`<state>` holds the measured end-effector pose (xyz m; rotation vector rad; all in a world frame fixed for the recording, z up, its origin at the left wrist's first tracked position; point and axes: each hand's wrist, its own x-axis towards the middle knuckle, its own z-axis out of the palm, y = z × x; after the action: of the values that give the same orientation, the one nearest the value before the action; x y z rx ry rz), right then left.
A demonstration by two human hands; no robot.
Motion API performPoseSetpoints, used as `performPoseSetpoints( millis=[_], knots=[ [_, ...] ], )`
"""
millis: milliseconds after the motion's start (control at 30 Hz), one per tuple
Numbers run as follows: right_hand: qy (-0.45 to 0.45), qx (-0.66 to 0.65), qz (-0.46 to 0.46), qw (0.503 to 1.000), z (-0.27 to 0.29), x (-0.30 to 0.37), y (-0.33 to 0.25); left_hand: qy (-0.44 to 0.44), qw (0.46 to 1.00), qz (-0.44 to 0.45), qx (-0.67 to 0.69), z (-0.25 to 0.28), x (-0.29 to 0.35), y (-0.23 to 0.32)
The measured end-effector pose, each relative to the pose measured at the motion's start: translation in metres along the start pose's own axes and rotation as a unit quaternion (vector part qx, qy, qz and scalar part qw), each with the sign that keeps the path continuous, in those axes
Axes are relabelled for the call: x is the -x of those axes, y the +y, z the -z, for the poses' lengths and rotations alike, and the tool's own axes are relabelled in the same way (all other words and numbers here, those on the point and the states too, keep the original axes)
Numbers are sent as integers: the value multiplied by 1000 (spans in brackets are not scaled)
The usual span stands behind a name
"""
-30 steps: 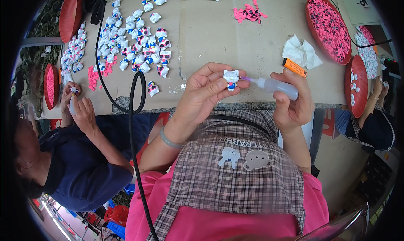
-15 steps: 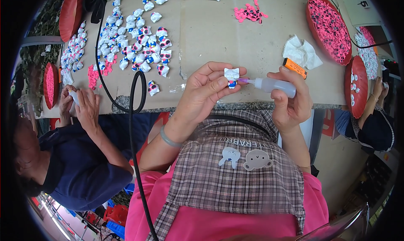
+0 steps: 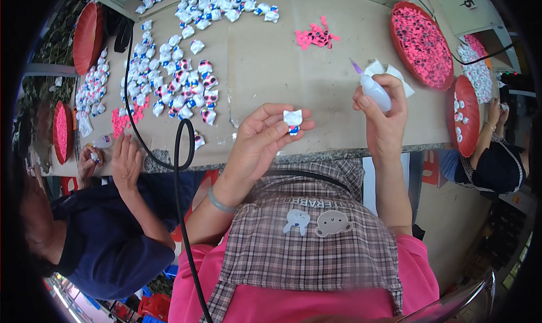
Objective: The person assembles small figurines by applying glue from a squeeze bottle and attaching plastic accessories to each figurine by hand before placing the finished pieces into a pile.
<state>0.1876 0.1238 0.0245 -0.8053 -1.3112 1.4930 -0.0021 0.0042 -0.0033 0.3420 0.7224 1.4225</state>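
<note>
My left hand [image 3: 261, 139] is closed on a small white cat-shaped figurine [image 3: 292, 118] with a blue lower part, pinched between thumb and fingers above the table's near edge. To its right, my right hand [image 3: 387, 119] is wrapped around a squeeze bottle [image 3: 376, 95], translucent white with a thin purple nozzle. The nozzle points up and to the left, well apart from the figurine. Just behind the bottle lies a crumpled white tissue [image 3: 402, 84], partly covered by my fingers. A loose group of pink and black pieces [image 3: 317, 36] lies farther back on the table.
Many white and blue figurines [image 3: 180, 86] crowd the table's left side, some with pink glasses. A red dish of pink pieces [image 3: 450, 77] and a smaller red dish [image 3: 466, 141] stand right. A black cable [image 3: 176, 210] loops down. Co-workers sit left and far right.
My right hand has drawn the bottle away from the figurine, to the right and upward, and tipped its nozzle up. My left hand still holds the figurine. The whole view has shifted slightly.
</note>
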Motion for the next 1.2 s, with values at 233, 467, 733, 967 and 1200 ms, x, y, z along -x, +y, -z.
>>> performPoseSetpoints(
  millis=[233, 467, 733, 967, 1200],
  knots=[
    [-15, 186, -90, 978, 18, -53, 15, -9, 1000, 6, 2, 1, -1, 0],
    [-41, 512, 81, 854, 1, -100, 36, -11, 1000, 9, 2, 1, -3, -1],
    [-137, 601, -14, 787, -5, -92, 21, -10, 1000, 21, -5, 1, -1, 0],
    [-176, 582, -139, 781, -3, -75, -6, -4, 1000, 14, 16, 4, -1, -1],
    [-272, 507, 104, 812, 9, -77, 16, -2, 1000, 16, -11, 2, 1, 1]
  ],
)
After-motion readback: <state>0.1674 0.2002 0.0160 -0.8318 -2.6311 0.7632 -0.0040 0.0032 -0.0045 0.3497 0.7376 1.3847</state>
